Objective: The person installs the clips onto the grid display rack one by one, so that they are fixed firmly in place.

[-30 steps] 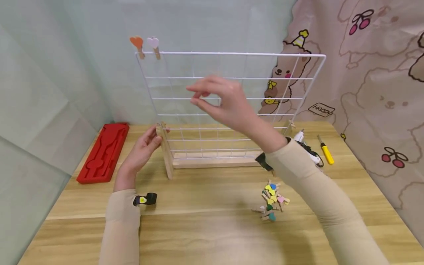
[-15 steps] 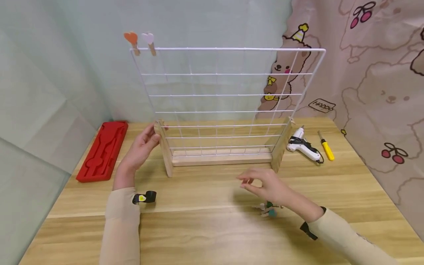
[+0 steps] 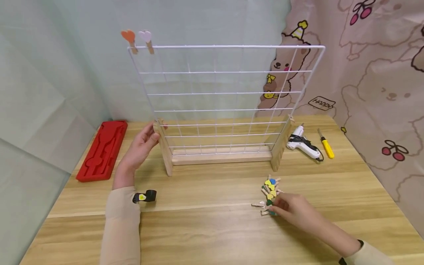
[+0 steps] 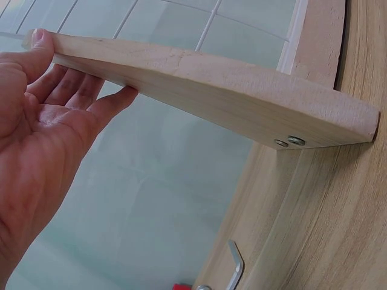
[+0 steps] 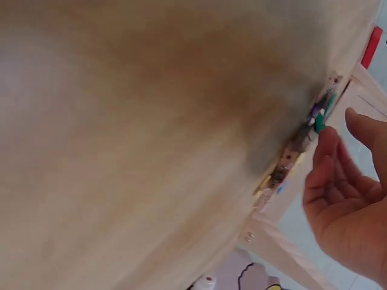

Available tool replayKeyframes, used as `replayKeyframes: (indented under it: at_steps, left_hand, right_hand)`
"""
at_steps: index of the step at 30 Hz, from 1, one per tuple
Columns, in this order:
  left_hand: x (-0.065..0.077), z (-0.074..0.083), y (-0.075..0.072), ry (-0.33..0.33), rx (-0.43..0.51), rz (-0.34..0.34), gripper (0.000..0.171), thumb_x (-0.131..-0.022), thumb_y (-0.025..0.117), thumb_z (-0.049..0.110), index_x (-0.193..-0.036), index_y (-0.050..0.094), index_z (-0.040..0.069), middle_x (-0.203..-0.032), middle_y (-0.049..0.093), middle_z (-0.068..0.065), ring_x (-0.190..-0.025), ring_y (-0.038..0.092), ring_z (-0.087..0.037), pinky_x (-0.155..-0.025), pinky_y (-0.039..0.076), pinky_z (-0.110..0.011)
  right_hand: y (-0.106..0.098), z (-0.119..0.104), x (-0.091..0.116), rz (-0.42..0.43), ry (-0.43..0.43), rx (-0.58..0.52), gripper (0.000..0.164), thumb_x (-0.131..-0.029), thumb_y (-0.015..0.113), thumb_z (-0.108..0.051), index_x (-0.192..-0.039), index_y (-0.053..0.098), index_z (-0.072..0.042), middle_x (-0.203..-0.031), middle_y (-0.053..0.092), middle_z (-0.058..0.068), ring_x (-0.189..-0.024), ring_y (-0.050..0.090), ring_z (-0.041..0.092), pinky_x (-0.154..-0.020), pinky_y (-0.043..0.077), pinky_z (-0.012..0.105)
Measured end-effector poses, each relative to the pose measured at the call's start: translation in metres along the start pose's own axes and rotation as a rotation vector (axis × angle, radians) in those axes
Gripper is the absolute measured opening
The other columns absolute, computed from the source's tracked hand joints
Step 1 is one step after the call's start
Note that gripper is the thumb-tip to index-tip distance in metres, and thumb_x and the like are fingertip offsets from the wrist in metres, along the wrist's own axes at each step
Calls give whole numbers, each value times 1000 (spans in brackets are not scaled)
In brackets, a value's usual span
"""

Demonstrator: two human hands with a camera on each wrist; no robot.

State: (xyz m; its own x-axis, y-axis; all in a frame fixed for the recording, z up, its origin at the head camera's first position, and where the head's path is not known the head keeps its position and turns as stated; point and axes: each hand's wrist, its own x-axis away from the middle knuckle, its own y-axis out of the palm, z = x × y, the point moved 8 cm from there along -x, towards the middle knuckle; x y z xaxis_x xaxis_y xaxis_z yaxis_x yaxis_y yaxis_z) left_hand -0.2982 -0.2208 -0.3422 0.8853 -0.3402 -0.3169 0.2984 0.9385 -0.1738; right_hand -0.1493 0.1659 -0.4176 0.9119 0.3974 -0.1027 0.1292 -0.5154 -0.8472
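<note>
My left hand [image 3: 139, 149] grips the left wooden upright [image 4: 199, 84] of a stand, thumb on the front edge and fingers against its outer face. The stand carries a white wire grid [image 3: 215, 92]. An orange heart peg [image 3: 128, 36] and a pale lilac one [image 3: 145, 36] are clipped on its top bar at the left. Low over the table, my right hand [image 3: 299, 211] reaches into a pile of small wooden heart pegs [image 3: 269, 187]. In the right wrist view its index fingertip is at a green heart [image 5: 320, 123], with the thumb apart from it.
A red moulded tray [image 3: 102, 151] lies left of the stand. On the right are a white glue gun [image 3: 303, 145] with a wound black cord and a yellow-handled screwdriver [image 3: 327, 147]. A hex key [image 4: 236, 266] lies beyond the left upright. Cloth hangs behind.
My right hand has come down from in front of the grid to the peg pile at the lower right. My left hand stays on the upright. The head view has shifted slightly.
</note>
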Motion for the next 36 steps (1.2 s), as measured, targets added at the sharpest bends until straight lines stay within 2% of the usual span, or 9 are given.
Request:
replayKeyframes:
  at_steps: [2,6,11,16,19,24,29,36]
  left_hand:
    - [0,0,0,-3,-11,0,47,-91,41,14,-136,28,12,-130,38,-18,-120,33,-26,-91,36,-14]
    - [0,0,0,3,-14,-3,46,-92,39,11,-136,27,11,-130,38,-17,-121,34,-24,-91,36,-14]
    - [0,0,1,6,4,-9,46,-92,38,9,-136,27,11,-131,36,-19,-120,36,-21,-91,36,-14]
    - [0,-1,1,-2,-3,-9,45,-92,38,12,-136,27,12,-131,37,-19,-121,34,-24,-91,37,-14]
    - [1,0,0,-7,0,-5,46,-92,38,12,-136,26,12,-131,37,-17,-121,34,-24,-90,37,-14]
    - [2,1,0,-9,0,-1,46,-92,38,11,-137,26,12,-132,35,-21,-121,35,-22,-90,37,-14]
    - [2,0,0,-13,-6,-7,47,-92,38,12,-137,25,14,-133,34,-20,-121,35,-19,-90,37,-14]
    - [1,-2,-1,-15,-29,-8,47,-92,39,16,-137,26,17,-132,37,-15,-120,36,-15,-91,36,-13]
  right_hand:
    - [3,5,4,-22,64,-3,16,-76,61,-41,-73,57,-26,-61,50,-18,-53,44,-4,-46,41,15]
    - [7,10,6,-26,131,15,22,-75,59,-49,-69,57,-28,-58,49,-19,-51,44,-3,-45,39,15]
    - [12,10,5,-6,167,19,22,-74,61,-47,-71,59,-26,-59,47,-18,-53,42,-3,-46,38,15]
    - [12,6,5,22,145,-28,10,-72,69,-30,-74,62,-23,-63,52,-18,-57,46,-4,-50,42,15]
    - [12,5,6,23,130,-77,10,-71,70,-25,-75,63,-21,-66,56,-17,-59,50,-4,-54,45,15]
    - [13,5,8,-20,78,-149,8,-72,69,-24,-77,66,-19,-69,59,-15,-62,51,-3,-55,46,17]
    - [15,2,11,-52,11,-193,4,-76,65,-26,-77,62,-23,-76,59,-14,-67,52,-2,-58,47,17]
    - [7,-7,11,-32,-48,-292,7,-79,63,-19,-85,61,-19,-79,62,-8,-69,57,5,-62,50,21]
